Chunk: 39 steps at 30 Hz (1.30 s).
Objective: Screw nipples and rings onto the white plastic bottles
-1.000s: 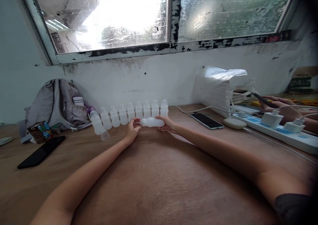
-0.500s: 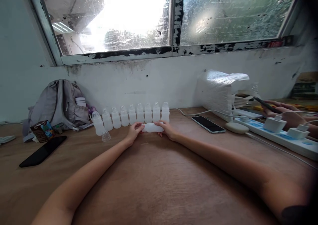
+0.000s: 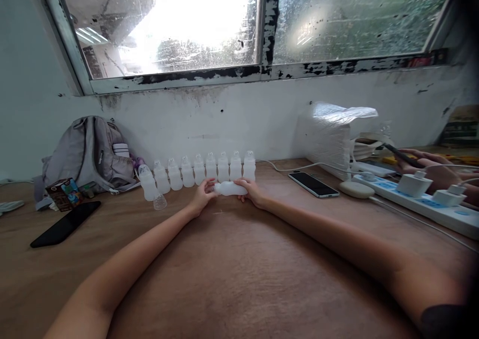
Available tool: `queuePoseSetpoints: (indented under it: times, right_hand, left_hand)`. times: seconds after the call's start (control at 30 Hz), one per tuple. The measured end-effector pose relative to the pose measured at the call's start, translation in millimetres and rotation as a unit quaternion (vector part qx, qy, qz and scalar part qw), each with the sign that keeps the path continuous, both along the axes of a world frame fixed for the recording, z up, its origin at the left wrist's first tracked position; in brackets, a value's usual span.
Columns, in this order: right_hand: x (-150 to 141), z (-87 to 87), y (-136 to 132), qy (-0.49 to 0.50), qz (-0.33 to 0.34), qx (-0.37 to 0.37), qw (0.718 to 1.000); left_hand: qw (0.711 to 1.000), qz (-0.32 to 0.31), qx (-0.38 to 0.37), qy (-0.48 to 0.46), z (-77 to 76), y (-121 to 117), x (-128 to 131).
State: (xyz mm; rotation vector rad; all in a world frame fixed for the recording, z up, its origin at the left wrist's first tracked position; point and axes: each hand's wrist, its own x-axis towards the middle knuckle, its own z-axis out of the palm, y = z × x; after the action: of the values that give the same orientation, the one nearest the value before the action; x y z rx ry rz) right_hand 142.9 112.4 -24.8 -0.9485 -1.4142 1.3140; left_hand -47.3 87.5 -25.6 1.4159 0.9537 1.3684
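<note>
A small white plastic bottle lies on its side just above the wooden table, held between both my hands. My left hand pinches its neck end and my right hand grips its base. Behind it a row of several matching white bottles stands upright along the wall. A loose clear cap sits on the table left of my left hand.
A grey backpack, a small carton and a black phone lie at the left. At the right are another phone, a white plastic bag, a power strip with chargers, and another person's hands.
The bottle stays held sideways in both hands; my hands have shifted slightly and the view has moved a little.
</note>
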Motion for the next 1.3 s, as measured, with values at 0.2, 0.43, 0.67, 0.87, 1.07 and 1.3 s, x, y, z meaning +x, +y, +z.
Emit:
queuePoseSetpoints:
  times: [0.2,0.43,0.67,0.87,1.07,1.3]
  right_hand:
    - [0.1,-0.1,-0.6,-0.001,0.0,0.005,1.0]
    - [-0.6,1.8,-3.7,0.006,-0.001,0.01,1.0]
    - [-0.8,0.4,-2.5,0.012,-0.015,0.009,1.0]
    - [-1.0,1.4,-4.4,0.017,-0.016,0.007,1.0]
    - [1.2,2.1,-5.1,0.022,-0.02,-0.004,1.0]
    - [0.1,2.1,-5.1,0.028,-0.041,0.002,0.999]
  left_hand:
    - [1.0,0.007,-0.018,0.014,0.9,-0.7,-0.7]
    - [0.998,-0.011,-0.031,0.062,0.3,-2.4,2.8]
    - [0.998,0.029,0.025,0.044,-2.0,2.0,-0.9]
    - [0.995,-0.004,0.027,0.091,-1.4,0.5,1.4]
    - [0.977,0.001,0.149,0.151,6.0,-22.5,4.9]
    - [0.971,0.01,0.13,0.198,4.4,-11.8,3.3]
